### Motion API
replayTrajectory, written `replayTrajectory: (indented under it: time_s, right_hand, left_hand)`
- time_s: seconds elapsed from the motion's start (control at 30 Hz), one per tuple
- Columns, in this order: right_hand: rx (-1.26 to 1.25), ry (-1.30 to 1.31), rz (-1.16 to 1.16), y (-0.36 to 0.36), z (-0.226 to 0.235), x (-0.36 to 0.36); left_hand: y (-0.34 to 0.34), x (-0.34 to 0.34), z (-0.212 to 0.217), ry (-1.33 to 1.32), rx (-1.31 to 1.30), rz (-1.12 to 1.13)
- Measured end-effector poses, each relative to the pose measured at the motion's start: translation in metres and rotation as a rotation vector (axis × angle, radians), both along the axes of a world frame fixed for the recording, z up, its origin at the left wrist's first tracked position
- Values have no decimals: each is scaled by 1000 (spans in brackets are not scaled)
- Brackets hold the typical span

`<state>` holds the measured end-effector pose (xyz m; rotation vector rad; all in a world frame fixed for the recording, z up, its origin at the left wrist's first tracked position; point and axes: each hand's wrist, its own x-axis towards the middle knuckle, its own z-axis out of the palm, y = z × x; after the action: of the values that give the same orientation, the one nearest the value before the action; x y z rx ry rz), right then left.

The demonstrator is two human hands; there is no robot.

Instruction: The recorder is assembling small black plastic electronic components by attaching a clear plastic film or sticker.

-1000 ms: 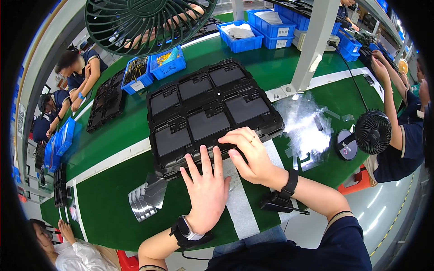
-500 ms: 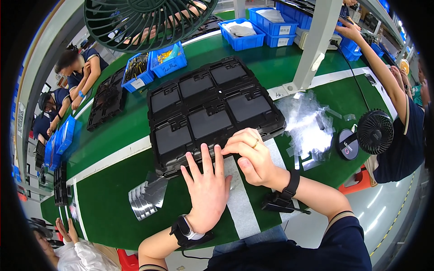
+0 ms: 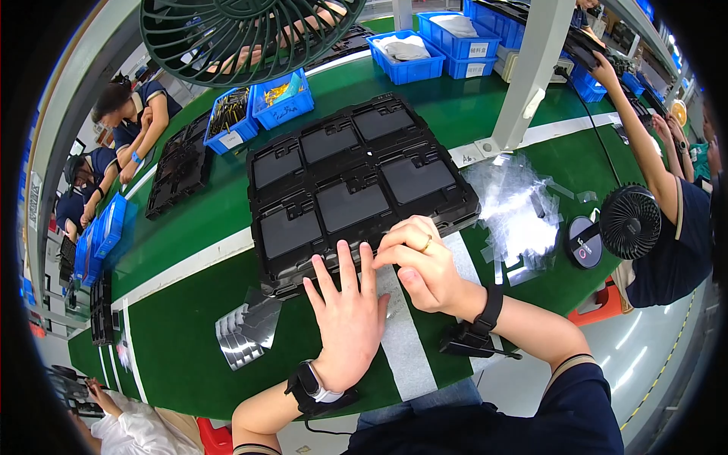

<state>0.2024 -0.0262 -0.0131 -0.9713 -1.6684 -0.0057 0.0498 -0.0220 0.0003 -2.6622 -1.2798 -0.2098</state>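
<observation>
A black plastic tray (image 3: 307, 203) with several compartments lies in front of me, and flat dark grey panels fill them. My left hand (image 3: 349, 322) is open, fingers spread, with its fingertips at the tray's near edge. Close beside its index finger, my right hand (image 3: 425, 262) is closed, with bent fingers reaching toward the same edge. Whether it pinches anything small is hidden. A sheet of clear film strips (image 3: 246, 334) lies on the green mat left of my left hand. To the right of the tray is a heap of crumpled clear film (image 3: 519, 208).
A metal post (image 3: 531, 83) rises beyond the film heap. Blue bins (image 3: 406, 61) stand along the far side, and a large fan (image 3: 250, 38) hangs overhead. A small black fan (image 3: 629, 220) sits at right. Co-workers are on both sides; another black tray (image 3: 182, 167) lies left.
My hands and the tray look almost unmoved. At the far right, a co-worker's raised hand now holds a dark object. The lower-left co-worker's hands have shifted.
</observation>
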Motion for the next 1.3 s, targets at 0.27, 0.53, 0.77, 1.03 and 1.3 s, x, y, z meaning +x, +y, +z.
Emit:
replayTrajectory:
  time_s: [0.27, 0.53, 0.77, 1.03, 1.3]
  right_hand:
    - [0, -6, -1, 0, 0, 1]
    - [-75, -33, -124, 0, -3, -5]
    - [-126, -35, -164, 0, -2, -6]
    - [-144, -44, -148, 0, -3, -5]
    - [-143, -55, -138, 0, -2, -5]
  left_hand:
    - [1, -1, 2, -13, -26, -25]
    - [1, -1, 1, -14, -23, -28]
    - [1, 0, 0, 2, 10, 0]
    - [1, 0, 0, 9, 17, -1]
    - [1, 0, 3, -3, -11, -12]
